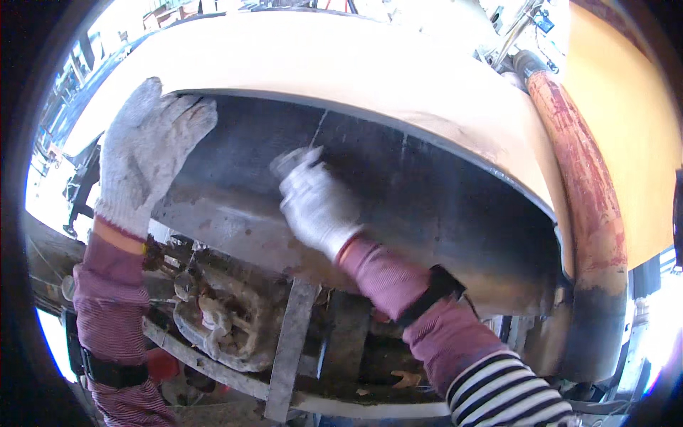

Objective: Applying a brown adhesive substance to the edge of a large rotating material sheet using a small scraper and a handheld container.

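Observation:
My left hand (146, 146), in a white knit glove, rests at the left end of a large curved metal shell (284, 53), by its rim. Its fingers are stretched out and hold nothing. Over the dark inner face (420, 178) of the shell is my right hand (318, 203), also gloved in white and blurred by motion. Its fingers are bent round a small greyish thing (288, 162), too smeared to name. From there a thin pale line (319, 128) runs up the dark surface to the rim.
A thick, worn reddish pipe (580, 164) curves down the right side, beside an orange-yellow panel (633, 135). Below the shell are a flat metal bar (290, 349), a dirty cast metal part (220, 320) and a curved metal rail (206, 363).

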A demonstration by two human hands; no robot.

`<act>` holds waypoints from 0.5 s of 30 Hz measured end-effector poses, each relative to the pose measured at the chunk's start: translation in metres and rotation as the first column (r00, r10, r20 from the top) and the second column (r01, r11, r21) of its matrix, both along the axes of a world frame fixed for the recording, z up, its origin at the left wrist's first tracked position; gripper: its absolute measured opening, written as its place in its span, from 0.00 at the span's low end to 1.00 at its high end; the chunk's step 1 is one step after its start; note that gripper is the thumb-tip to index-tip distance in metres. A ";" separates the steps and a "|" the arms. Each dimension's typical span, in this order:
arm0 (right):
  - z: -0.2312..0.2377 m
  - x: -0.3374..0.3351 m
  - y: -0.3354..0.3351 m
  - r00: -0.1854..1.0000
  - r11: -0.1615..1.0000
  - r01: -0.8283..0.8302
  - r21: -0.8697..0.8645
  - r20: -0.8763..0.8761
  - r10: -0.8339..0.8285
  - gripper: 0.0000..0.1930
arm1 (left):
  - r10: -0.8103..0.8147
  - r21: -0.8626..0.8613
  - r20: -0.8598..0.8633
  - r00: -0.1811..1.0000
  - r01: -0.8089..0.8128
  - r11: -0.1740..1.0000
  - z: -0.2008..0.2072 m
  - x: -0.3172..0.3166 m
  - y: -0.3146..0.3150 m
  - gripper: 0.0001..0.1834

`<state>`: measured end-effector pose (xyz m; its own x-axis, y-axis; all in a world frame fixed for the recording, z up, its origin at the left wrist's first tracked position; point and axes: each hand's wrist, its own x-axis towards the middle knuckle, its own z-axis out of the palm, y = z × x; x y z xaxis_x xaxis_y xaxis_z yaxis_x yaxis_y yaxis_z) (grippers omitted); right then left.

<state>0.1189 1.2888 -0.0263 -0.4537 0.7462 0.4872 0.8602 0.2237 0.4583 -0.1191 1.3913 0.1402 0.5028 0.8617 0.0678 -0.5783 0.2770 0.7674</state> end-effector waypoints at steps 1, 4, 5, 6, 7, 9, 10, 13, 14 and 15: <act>-0.003 0.003 -0.006 0.986 0.991 -0.132 -0.037 0.099 0.135 0.13 | 0.024 -0.011 -0.011 1.000 -0.024 1.000 0.003 -0.001 0.001 0.36; -0.010 0.074 -0.025 0.904 0.917 -0.329 -0.223 -0.355 0.238 0.14 | 0.008 -0.024 0.008 1.000 -0.008 1.000 0.003 -0.004 0.002 0.37; -0.007 0.128 -0.026 0.854 0.955 -0.224 -0.195 -0.512 0.096 0.14 | 0.019 -0.017 0.019 1.000 -0.019 1.000 0.003 -0.005 0.003 0.37; -0.004 0.175 -0.020 0.801 0.960 0.024 -0.278 -0.569 -0.185 0.13 | -0.004 0.010 0.033 0.999 0.004 1.000 0.003 -0.007 0.002 0.37; 0.001 0.214 -0.008 0.749 0.890 0.256 -0.377 -0.504 -0.429 0.13 | 0.017 -0.030 0.014 1.000 -0.016 0.999 0.002 -0.009 0.002 0.36; -0.008 0.216 0.044 0.663 0.801 0.481 -0.355 -0.451 -0.598 0.13 | 0.047 -0.060 -0.019 0.999 -0.048 0.997 0.003 -0.011 0.002 0.34; -0.012 0.187 0.074 0.690 0.842 0.455 -0.290 -0.482 -0.540 0.13 | 0.031 -0.029 -0.022 0.999 -0.032 0.999 0.003 -0.011 0.002 0.33; -0.032 0.025 0.124 0.911 0.997 -0.016 -0.075 -0.413 -0.016 0.12 | 0.007 0.023 -0.035 0.999 -0.007 1.000 0.001 -0.010 0.006 0.29; -0.040 -0.023 0.109 0.984 0.996 -0.072 -0.047 -0.170 0.063 0.11 | 0.067 -0.037 -0.070 0.995 -0.070 0.997 0.000 -0.011 0.008 0.28; -0.044 -0.051 0.087 0.980 0.980 -0.199 0.000 -0.002 0.199 0.10 | 0.066 -0.046 -0.070 0.995 -0.070 0.997 -0.002 -0.011 0.010 0.26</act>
